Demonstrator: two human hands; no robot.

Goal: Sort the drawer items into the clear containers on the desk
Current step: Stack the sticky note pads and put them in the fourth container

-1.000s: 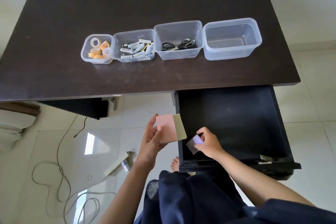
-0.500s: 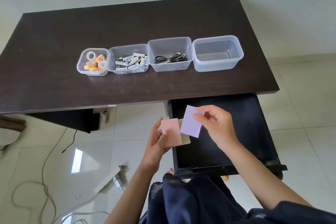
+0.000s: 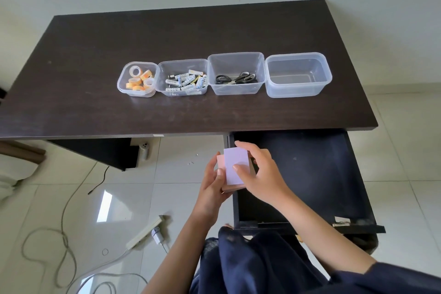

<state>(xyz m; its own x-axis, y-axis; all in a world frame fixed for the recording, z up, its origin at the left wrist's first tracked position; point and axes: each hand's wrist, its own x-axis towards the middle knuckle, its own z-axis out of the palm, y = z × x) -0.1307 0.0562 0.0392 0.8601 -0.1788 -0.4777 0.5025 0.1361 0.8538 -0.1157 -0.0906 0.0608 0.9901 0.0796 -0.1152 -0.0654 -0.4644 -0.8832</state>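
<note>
- Three of the four clear boxes on the desk [image 3: 95, 102] are already filled: tape rolls [image 3: 138, 77] in the small box [image 3: 121, 86], batteries [image 3: 185, 80] in the next box [image 3: 162, 71], and scissors [image 3: 236, 78] in the third box [image 3: 212, 67].
- The big box on the right [image 3: 298, 90] has nothing in it yet.
- A pink pad of sticky notes [image 3: 220, 161] is held in the left hand [image 3: 213, 181], with the fingers wrapped round its edge.
- A purple pad [image 3: 235, 164] is being laid on top of the pink one and is pinched by the right hand [image 3: 260, 174].
- The pads are in the air, just above the near left corner of the open drawer [image 3: 310, 174].
- The drawer looks almost cleared out; only a small pale bit can be seen at its front edge, too small to tell.
- It is judged that the pads are the last things, and that they are meant for the big box.
- A power strip [image 3: 143, 234] and a cord [image 3: 62, 241] are lying on the floor, well away from the hands.
- Nothing is seen in the way between the pads and the big box.
</note>
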